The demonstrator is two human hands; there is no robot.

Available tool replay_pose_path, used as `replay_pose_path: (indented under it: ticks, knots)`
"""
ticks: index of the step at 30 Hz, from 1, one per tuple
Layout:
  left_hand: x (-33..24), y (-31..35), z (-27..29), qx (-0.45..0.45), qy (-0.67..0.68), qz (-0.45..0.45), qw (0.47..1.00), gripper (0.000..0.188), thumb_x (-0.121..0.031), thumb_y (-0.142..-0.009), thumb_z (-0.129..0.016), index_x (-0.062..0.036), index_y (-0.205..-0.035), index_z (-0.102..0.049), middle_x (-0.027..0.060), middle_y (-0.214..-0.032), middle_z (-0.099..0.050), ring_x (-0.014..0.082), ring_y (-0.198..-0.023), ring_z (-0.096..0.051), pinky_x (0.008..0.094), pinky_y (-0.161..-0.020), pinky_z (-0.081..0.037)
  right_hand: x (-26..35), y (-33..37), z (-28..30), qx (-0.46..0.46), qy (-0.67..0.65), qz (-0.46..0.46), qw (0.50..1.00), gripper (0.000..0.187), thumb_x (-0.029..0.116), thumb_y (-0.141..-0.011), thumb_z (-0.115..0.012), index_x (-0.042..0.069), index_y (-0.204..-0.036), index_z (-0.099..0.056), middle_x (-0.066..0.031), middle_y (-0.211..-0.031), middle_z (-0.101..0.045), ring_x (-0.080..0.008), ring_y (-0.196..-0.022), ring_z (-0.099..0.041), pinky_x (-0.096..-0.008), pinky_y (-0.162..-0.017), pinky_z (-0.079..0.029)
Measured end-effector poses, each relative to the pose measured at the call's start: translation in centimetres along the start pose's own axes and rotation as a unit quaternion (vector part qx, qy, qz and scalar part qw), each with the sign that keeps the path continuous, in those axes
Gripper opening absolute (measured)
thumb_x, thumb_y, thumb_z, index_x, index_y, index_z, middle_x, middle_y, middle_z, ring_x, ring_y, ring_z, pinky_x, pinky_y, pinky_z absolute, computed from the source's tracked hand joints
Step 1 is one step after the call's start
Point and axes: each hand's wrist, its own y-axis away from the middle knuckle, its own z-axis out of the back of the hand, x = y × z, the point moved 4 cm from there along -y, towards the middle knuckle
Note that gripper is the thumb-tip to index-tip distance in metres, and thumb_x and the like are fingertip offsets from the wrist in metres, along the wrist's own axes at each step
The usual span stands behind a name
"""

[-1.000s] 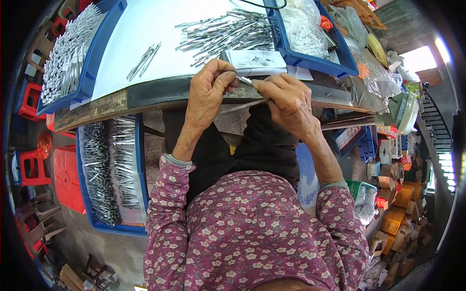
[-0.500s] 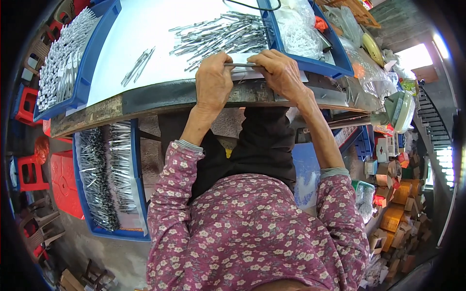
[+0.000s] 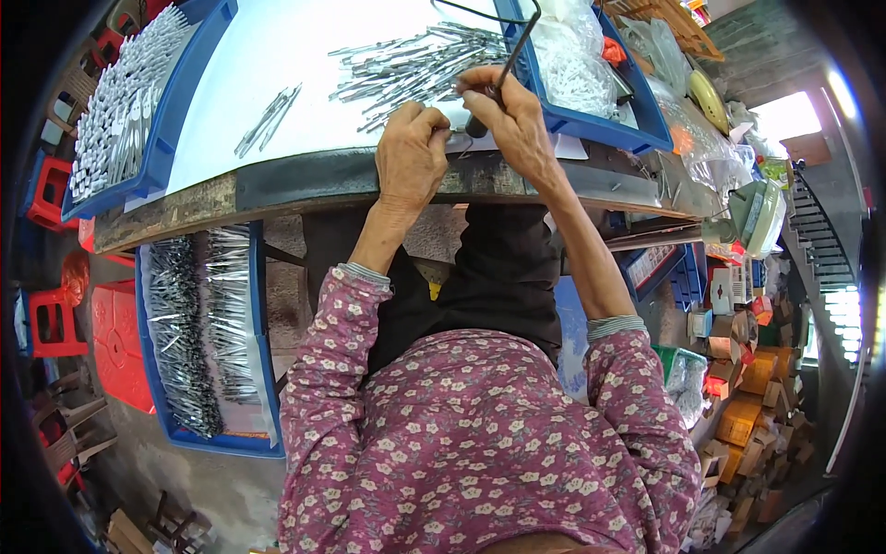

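Over the table's front edge, my left hand (image 3: 413, 152) is closed in a pinch; a short bit of a slim metal rod (image 3: 457, 129) shows at its fingertips, the rest hidden. Close on its right, my right hand (image 3: 517, 125) grips a dark corded tool (image 3: 475, 127), its black end pointing down beside the rod. A black cord (image 3: 524, 42) rises from that hand and loops away at the top. Beyond both hands lies a loose pile of slim metal rods (image 3: 406, 69) on white sheeting. A few more rods (image 3: 269, 118) lie apart to the left.
A blue tray (image 3: 166, 152) of white-ended pieces stands at the left. Another blue tray (image 3: 604, 134) holds bagged clear pieces at the right. Below the table, a blue tray (image 3: 266, 314) contains rows of metal pieces. A red stool (image 3: 51, 319) and cardboard boxes (image 3: 748, 420) stand around.
Both hands held the rod level between them; now my right hand has let go of it and grips the dark tool, and the black cord has been drawn toward me.
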Motion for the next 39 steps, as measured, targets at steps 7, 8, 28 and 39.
replay_pose_path:
  ticks: [7, 8, 28, 39]
  knots:
    - [0.3, 0.1, 0.2, -0.013, 0.021, -0.002, 1.0, 0.001, -0.003, -0.069, -0.058, -0.0024, -0.07, -0.057, 0.0091, -0.071, -0.05, 0.0269, -0.07, -0.052, 0.036, -0.061, -0.042, 2.6, -0.1, 1.5, 0.061, 0.183, -0.056, 0.98, 0.024, 0.023, -0.085, -0.053, 0.0, -0.093, -0.054, -0.0065, -0.069, -0.059, -0.0092, -0.062, -0.05, -0.0235, -0.057, -0.041]
    - [0.3, 0.2, 0.3, -0.011, 0.022, 0.006, 1.0, 0.001, -0.003, -0.069, -0.058, -0.0024, -0.07, -0.057, 0.0091, -0.071, -0.05, 0.0267, -0.07, -0.052, 0.0359, -0.061, -0.042, 4.0, -0.4, 1.8, 0.029, 0.122, 0.0, 0.992, 0.021, 0.019, -0.085, -0.053, -0.001, -0.091, -0.053, -0.0067, -0.068, -0.059, -0.0082, -0.059, -0.05, -0.0213, -0.057, -0.041]
    - [-0.1, -0.3, 0.2, 0.02, 0.038, 0.013, 0.999, 0.002, -0.004, -0.07, -0.056, -0.0016, -0.071, -0.057, 0.0093, -0.072, -0.05, 0.0271, -0.069, -0.053, 0.0358, -0.061, -0.042, 6.2, 0.9, 4.2, -0.216, 0.032, 0.165, 0.962, 0.012, 0.012, -0.082, -0.058, 0.001, -0.086, -0.054, -0.0023, -0.066, -0.055, -0.0071, -0.057, -0.047, -0.0212, -0.052, -0.04]
    - [0.3, -0.3, 0.2, 0.047, 0.017, 0.018, 0.999, 0.003, -0.005, -0.071, -0.057, -0.003, -0.073, -0.057, 0.0088, -0.074, -0.05, 0.0272, -0.069, -0.053, 0.0362, -0.06, -0.043, -1.4, 2.9, 5.1, -0.118, 0.113, -0.091, 0.982, 0.023, 0.022, -0.083, -0.057, 0.0, -0.082, -0.055, -0.0035, -0.065, -0.057, -0.0079, -0.054, -0.049, -0.0215, -0.049, -0.041]
